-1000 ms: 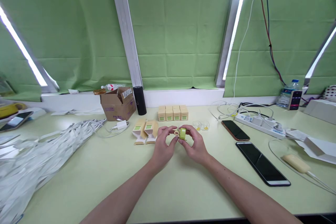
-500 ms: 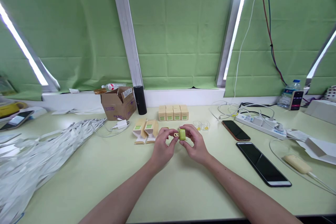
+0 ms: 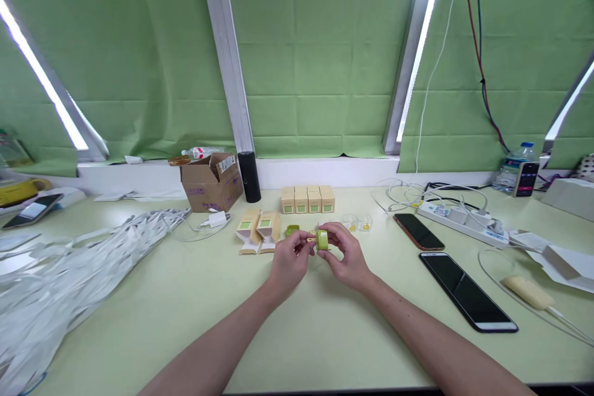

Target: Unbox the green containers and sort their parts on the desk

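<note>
In the head view, my right hand point(image 3: 347, 258) grips a small green case point(image 3: 322, 239) between thumb and fingers, just above the table. My left hand point(image 3: 290, 261) is closed in a pinch on a thin pale loop point(image 3: 312, 239) at the case's left side. Whether the loop is fixed to the case I cannot tell. Just behind my left fingers lies another small green piece point(image 3: 292, 229). Two opened cardboard boxes point(image 3: 249, 232) with green labels are left of my hands. Small clear cups point(image 3: 357, 223) with yellow bits stand behind my right hand.
A row of small closed boxes point(image 3: 307, 200) stands farther back. White strips point(image 3: 93, 272) cover the left side, near a brown carton point(image 3: 211, 182) and black cylinder point(image 3: 249, 177). Right are two phones point(image 3: 466, 291), a power strip point(image 3: 461, 223), cables and a cream block point(image 3: 528, 291).
My left fingers have turned slightly, and the loop now shows narrower, more edge-on. More of the green piece behind the left hand is visible. The whole view has shifted a little.
</note>
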The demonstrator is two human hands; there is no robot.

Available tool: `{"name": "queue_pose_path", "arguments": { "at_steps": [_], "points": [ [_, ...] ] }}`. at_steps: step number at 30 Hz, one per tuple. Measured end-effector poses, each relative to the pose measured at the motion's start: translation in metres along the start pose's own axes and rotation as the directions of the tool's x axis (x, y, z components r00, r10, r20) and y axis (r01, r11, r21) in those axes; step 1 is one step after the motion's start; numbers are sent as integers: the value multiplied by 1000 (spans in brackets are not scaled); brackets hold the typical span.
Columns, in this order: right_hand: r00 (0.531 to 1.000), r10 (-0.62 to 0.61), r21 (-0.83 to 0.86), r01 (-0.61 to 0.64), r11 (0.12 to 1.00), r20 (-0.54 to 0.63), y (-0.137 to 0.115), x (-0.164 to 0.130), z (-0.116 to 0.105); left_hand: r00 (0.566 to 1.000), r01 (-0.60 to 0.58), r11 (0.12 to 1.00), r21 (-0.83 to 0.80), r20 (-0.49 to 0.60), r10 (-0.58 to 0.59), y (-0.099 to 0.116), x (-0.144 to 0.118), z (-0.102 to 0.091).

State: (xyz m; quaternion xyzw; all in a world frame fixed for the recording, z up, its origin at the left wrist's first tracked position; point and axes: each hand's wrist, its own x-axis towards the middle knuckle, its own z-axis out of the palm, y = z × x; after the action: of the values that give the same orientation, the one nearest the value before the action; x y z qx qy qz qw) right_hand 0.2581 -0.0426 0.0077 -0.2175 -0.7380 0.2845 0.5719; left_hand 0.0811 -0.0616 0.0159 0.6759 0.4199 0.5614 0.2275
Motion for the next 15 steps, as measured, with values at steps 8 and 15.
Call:
{"name": "queue_pose_path", "arguments": {
  "at_steps": [8,15],
  "points": [
    [1000,3,-5,-2,1000,15,-1,-1,1,998,60,995,-85,18,-59,6,1,-1],
    [1000,5,13,-5,1000,29,-2,-1,1,992,127,977,-171,37,-122,4,2,-2]
  ]
}}
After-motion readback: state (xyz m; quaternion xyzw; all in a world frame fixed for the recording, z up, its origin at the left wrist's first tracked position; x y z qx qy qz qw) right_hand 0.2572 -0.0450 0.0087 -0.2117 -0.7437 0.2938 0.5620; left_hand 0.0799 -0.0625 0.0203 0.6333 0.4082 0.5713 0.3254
